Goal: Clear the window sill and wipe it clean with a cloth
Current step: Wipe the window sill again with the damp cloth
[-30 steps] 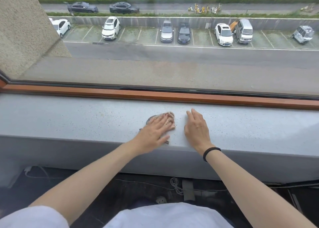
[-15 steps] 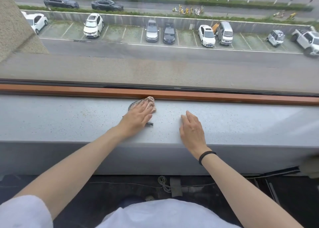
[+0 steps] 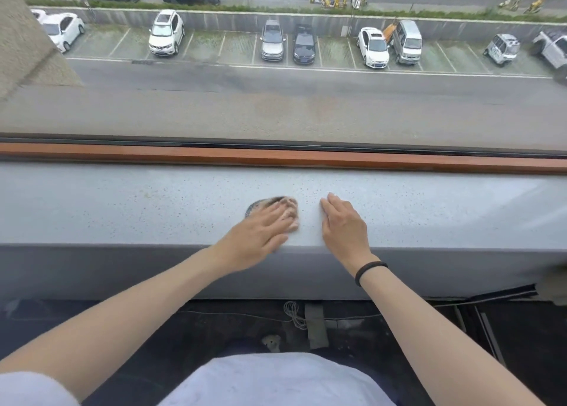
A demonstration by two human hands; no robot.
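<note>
Back from the wooden frame [image 3: 276, 157], where they were half a second ago, the left hand [image 3: 260, 230] and the one cloth [image 3: 277, 203] now sit on the sill [image 3: 122, 203] toward its front edge, near the right hand [image 3: 343, 226]. Left fingers lie straight, pressing the cloth down and hiding most of it; the right hand rests flat on the sill just beside, holding nothing, one black band [image 3: 369, 271] on its wrist. Bunched and blurred, the cloth stretches roughly along the sill.
</note>
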